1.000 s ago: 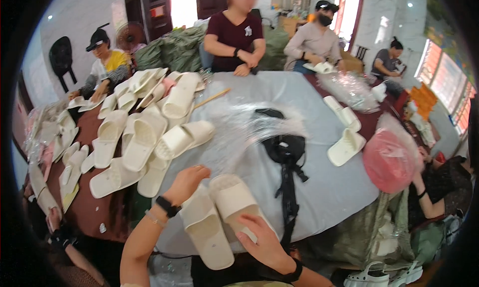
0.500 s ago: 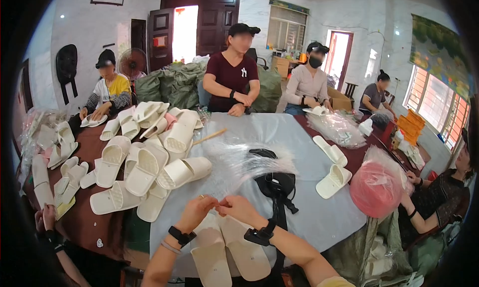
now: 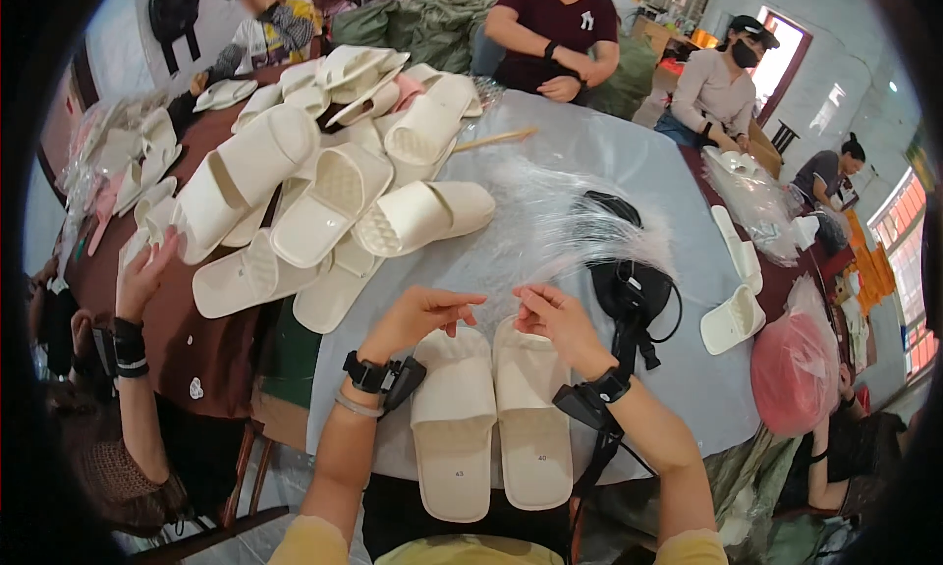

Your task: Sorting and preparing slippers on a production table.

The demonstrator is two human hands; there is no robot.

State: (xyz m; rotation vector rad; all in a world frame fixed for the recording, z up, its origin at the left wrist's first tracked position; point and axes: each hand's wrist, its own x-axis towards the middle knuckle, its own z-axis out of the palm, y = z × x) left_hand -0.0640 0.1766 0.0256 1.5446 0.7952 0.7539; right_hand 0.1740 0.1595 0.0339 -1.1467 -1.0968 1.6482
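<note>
Two cream slippers lie side by side at the table's near edge, soles toward me: the left slipper (image 3: pixel 454 408) and the right slipper (image 3: pixel 532 408). My left hand (image 3: pixel 432 314) hovers over the toe of the left one, index finger stretched out, other fingers loosely bent, nothing visible in it. Opposite it, my right hand (image 3: pixel 552 314) is held over the other toe with its fingers loosely bent and apart; I see nothing in them. A small gap separates the hands. Each wrist carries a black strapped device. Beyond them lies a stack of clear plastic bags (image 3: pixel 550 211).
A heap of cream slippers (image 3: pixel 329 192) fills the left side; a co-worker's hand (image 3: pixel 147 270) touches one slipper there. A black pouch with straps (image 3: pixel 629 295) lies right of the bags. Farther right are two more slippers (image 3: pixel 735 319) and a pink bundle in plastic (image 3: pixel 794 359). Several people surround the table.
My hands were together, fingertips touching; now they are apart. My view has tilted down and turned left. The co-worker's hand at left has moved up to the slipper heap.
</note>
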